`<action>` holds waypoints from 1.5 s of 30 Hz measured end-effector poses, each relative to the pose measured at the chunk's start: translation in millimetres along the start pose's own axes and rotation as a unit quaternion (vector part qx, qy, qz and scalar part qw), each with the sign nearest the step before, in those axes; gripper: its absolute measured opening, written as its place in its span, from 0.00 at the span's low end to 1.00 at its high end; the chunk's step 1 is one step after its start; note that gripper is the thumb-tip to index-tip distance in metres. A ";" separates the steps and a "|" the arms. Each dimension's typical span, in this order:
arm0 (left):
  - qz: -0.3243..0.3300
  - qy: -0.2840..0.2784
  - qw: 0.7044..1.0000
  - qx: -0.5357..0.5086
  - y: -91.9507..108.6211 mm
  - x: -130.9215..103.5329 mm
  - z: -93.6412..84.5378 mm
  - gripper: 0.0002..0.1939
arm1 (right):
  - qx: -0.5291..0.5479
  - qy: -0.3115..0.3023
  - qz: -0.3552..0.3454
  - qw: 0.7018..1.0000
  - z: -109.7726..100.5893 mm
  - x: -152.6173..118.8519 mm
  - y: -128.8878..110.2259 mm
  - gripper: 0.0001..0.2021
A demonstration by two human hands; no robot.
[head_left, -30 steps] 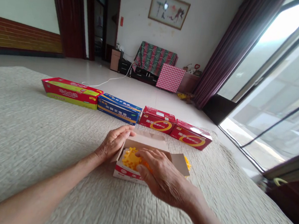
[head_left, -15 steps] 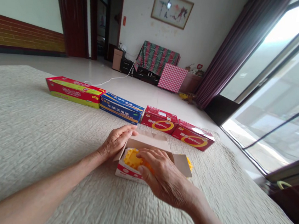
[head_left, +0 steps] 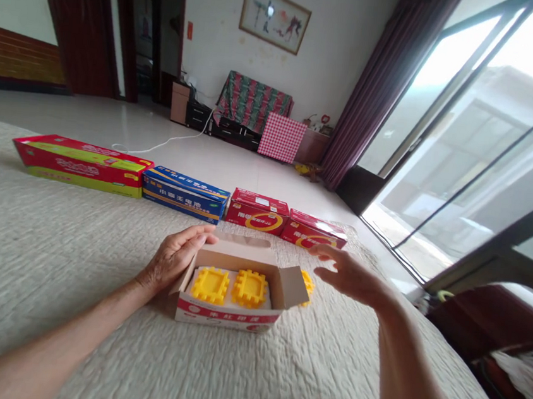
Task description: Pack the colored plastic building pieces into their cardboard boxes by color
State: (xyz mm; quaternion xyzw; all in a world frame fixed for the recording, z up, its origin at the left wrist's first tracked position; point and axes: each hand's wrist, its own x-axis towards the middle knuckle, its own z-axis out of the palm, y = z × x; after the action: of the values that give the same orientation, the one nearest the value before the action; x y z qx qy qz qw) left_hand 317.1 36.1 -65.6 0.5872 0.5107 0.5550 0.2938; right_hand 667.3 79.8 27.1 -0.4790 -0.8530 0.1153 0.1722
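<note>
An open small cardboard box (head_left: 228, 317), white with a red band, stands on the quilted cover. Inside it, side by side on a pale layer, lie two yellow notched plastic squares (head_left: 210, 284). My left hand (head_left: 177, 257) is closed on the box's back left corner, thumb and fingers at the edge. To the right of the box, my right hand (head_left: 354, 275) hangs in the air, holding nothing, its fingers apart. Below and left of it, more yellow plastic (head_left: 307, 285) shows from behind the raised right flap (head_left: 293, 286), which hides part of it.
Behind the open box stands a row of closed boxes: a red and green box (head_left: 84, 167), a blue box (head_left: 185, 196) and two red boxes (head_left: 258, 212). The quilted cover (head_left: 75, 249) ends just beyond them, with tiled floor further back. Glass doors are at the right.
My right hand has lifted out of the open box and moved right, uncovering both yellow squares. The left hand keeps its hold at the corner. The view has turned to the right.
</note>
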 end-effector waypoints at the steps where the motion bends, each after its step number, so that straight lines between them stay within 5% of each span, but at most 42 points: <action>1: 0.000 0.001 1.000 0.000 0.0 0.1 -0.2 0.24 | -0.001 -0.038 0.012 0.999 4.2 0.3 13.6 0.22; 4: 0.002 0.006 1.000 0.005 0.2 0.3 -0.7 0.24 | 0.001 -0.104 0.019 0.994 19.4 2.3 34.5 0.29; 12: -0.004 0.001 1.000 0.009 -0.5 0.3 -1.4 0.24 | -0.013 -0.153 0.037 0.987 34.9 9.2 27.0 0.27; 18: -0.007 0.000 1.000 -0.006 -0.9 -0.2 -0.7 0.24 | -0.008 -0.112 0.019 0.994 37.4 8.9 36.8 0.25; 22: -0.004 0.002 1.000 -0.004 -1.0 -0.2 0.2 0.23 | -0.017 -0.027 0.021 0.999 26.0 9.6 32.6 0.23; 29: 0.005 0.003 1.000 -0.007 3.1 -1.1 1.0 0.21 | 0.046 0.102 -0.077 0.991 9.5 4.7 -43.8 0.18; 35: 0.007 -0.002 1.000 -0.005 2.9 -0.7 0.4 0.22 | 0.080 0.048 -0.140 0.986 44.8 2.1 -123.9 0.12; 45: 0.011 -0.002 1.000 -0.016 0.8 0.2 0.7 0.22 | 0.016 -0.022 -0.161 0.987 68.9 26.1 -152.6 0.15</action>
State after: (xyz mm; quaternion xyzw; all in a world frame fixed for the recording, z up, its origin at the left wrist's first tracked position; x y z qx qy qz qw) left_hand 317.9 36.2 -65.0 0.5889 0.4947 0.5653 0.2980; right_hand 508.2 21.4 24.1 -0.3299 -0.9206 0.1101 0.1775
